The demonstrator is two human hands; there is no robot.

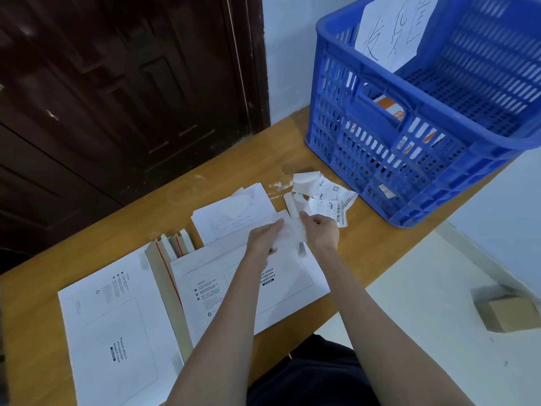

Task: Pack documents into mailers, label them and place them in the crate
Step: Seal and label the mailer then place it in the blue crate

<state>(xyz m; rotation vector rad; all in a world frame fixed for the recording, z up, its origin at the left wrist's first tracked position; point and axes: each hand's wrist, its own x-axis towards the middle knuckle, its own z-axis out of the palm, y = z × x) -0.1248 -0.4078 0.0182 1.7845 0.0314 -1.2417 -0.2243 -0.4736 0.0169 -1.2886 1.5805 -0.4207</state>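
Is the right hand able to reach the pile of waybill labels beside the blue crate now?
Probably yes. The right hand is just in front of the waybill labels with nothing between them, but both it and the left hand hold a translucent sheet, which it should release first.

Both forearms are bare from the lower edge of the view to the wrists, with no sleeve, watch, bracelet or glove on them. The left hand (262, 240) and the right hand (319, 230) are bare too, and no ring shows on the fingers. Below the arms, dark navy or black clothing (307, 373) covers the person's lap
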